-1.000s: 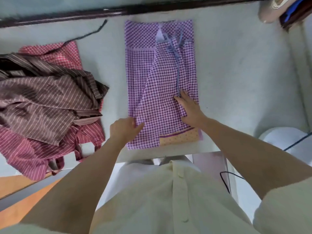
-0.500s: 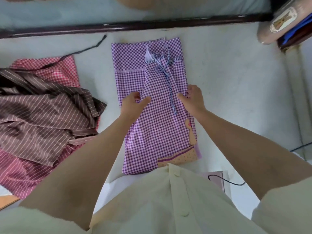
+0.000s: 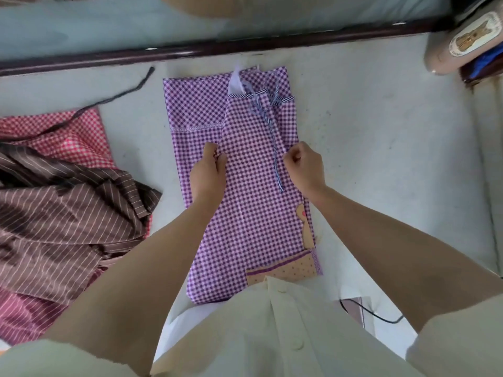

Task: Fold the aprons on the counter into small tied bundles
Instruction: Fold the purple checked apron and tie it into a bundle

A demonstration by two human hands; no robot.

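On the pale worktop (image 3: pixel 367 148), near the middle, lies the purple checked apron (image 3: pixel 255 219), folded lengthwise into a long narrow strip that runs from the near edge toward the dark rail (image 3: pixel 217 51) at the far side. Its striped tie (image 3: pixel 275 153) lies loose down the upper layer. The left hand (image 3: pixel 208 172) pinches the left edge of that layer about halfway along, and the right hand (image 3: pixel 306 165) pinches the right edge opposite. Each grip is pressed on cloth with the fingers curled.

The task looks to be at an early stage. This apron has its long folds but is not yet folded short or tied, and no finished bundle shows. To the left a brown striped apron (image 3: pixel 62 213) lies heaped on a red checked apron (image 3: pixel 70 134), both unfolded, and a dark strap (image 3: pixel 119 96) trails toward the rail.

The heap is cut off at the left, so how many aprons it holds cannot be told. The person's shirt (image 3: pixel 272 336) hides the purple apron's near end. A tan object (image 3: pixel 462 47) at the far right is cropped and hard to name.
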